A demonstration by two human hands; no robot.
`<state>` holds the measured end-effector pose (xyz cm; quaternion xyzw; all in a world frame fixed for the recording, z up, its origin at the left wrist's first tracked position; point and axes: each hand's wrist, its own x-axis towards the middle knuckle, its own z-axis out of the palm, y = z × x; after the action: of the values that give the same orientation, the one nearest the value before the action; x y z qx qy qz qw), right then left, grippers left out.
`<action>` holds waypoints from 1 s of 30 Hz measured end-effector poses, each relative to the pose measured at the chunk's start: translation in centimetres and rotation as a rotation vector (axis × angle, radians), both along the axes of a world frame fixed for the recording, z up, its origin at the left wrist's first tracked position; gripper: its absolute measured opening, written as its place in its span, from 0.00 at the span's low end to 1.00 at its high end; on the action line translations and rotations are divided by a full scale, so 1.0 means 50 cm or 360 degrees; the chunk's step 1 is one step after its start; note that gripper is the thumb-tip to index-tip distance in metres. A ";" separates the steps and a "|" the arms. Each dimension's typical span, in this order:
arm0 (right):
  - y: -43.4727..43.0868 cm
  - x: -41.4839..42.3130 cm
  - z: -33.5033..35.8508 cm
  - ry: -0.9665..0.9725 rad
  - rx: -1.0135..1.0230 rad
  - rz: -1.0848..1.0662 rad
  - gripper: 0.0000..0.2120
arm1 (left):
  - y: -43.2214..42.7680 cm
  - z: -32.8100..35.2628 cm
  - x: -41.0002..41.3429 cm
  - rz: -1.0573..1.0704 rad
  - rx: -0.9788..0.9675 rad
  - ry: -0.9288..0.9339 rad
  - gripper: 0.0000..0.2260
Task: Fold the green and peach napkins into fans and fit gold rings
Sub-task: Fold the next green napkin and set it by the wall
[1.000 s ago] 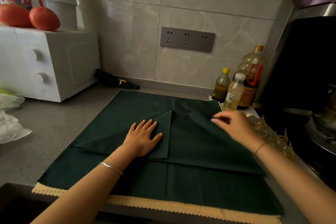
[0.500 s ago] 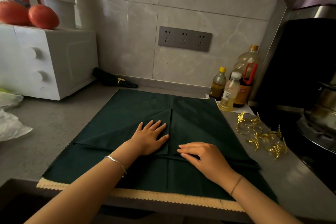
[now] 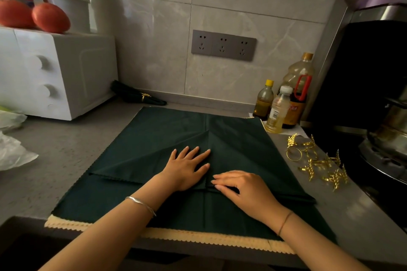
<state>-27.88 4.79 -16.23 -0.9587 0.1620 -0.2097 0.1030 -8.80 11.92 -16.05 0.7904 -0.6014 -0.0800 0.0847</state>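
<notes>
Nearest us, the peach napkin (image 3: 198,238) shows only as a scalloped strip along the counter's front edge. The green napkin (image 3: 242,138) lies spread on top of it and covers the rest. Next up is the right hand (image 3: 244,189), the closer of the two. Its fingers are arched and the tips are down on the near corner of the right-hand flap, right at the centre crease. The thumb is tucked under, so we can't tell if it's nipping the cloth edge or just pressing. Just beyond it and touching the same crease from the other side, the left hand (image 3: 187,169) lies flat on the left flap, fingers spread and pointing far-right. The relation that matters is that crease. It runs straight away from us, the two flaps meet on it with a hand on either side, and they come to a point further up the cloth. Our read is that we're mid-fold, squaring the flaps up to the centre line, with the fan pleats not started. Any next crease has to stay square to that near-to-far axis. The gold rings (image 3: 317,160) sit loose on the counter (image 3: 66,149) well right of the cloth, on the right hand's side, so the ring pickup is that hand's job. At the far back left, by the wall, lies a dark folded napkin (image 3: 136,95) with a gold ring already on it.
</notes>
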 end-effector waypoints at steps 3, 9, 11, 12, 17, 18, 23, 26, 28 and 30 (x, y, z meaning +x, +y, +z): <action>-0.007 0.007 0.018 -0.0025 0.0089 -0.0036 0.15 | -0.004 0.000 0.010 -0.0011 0.0041 -0.0039 0.23; -0.098 0.096 0.052 -0.0244 0.0196 -0.0430 0.15 | -0.007 -0.001 0.007 -0.0003 0.0053 -0.0034 0.26; -0.135 0.133 0.050 -0.0001 0.0252 -0.0519 0.18 | -0.007 -0.002 0.004 0.0013 0.0060 -0.0036 0.29; -0.146 0.149 0.045 0.0114 0.0293 -0.0520 0.19 | -0.007 -0.003 0.003 0.0017 0.0059 -0.0045 0.30; -0.144 0.175 0.008 0.0463 0.0239 -0.0502 0.22 | -0.006 -0.005 0.002 0.0002 0.0052 -0.0084 0.29; -0.142 0.166 0.004 0.0491 0.0229 -0.0512 0.22 | -0.007 -0.005 0.003 -0.0001 0.0057 -0.0085 0.29; -0.132 0.067 0.003 0.0640 0.0216 -0.0534 0.24 | -0.008 -0.004 0.006 -0.0024 0.0085 -0.0083 0.29; -0.124 -0.017 0.006 0.0683 0.0203 -0.0547 0.24 | -0.008 -0.005 0.006 -0.0023 0.0074 -0.0071 0.29; -0.119 -0.073 0.009 0.0708 0.0220 -0.0568 0.24 | -0.008 -0.006 0.005 -0.0016 0.0073 -0.0076 0.29; -0.117 -0.122 0.007 0.0746 0.0223 -0.0603 0.25 | -0.008 -0.004 0.005 -0.0007 0.0072 -0.0078 0.29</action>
<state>-33.97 -1.08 -15.90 -0.9243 0.3712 0.0133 0.0878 -8.53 11.50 -16.26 0.7925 -0.6031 -0.0744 0.0517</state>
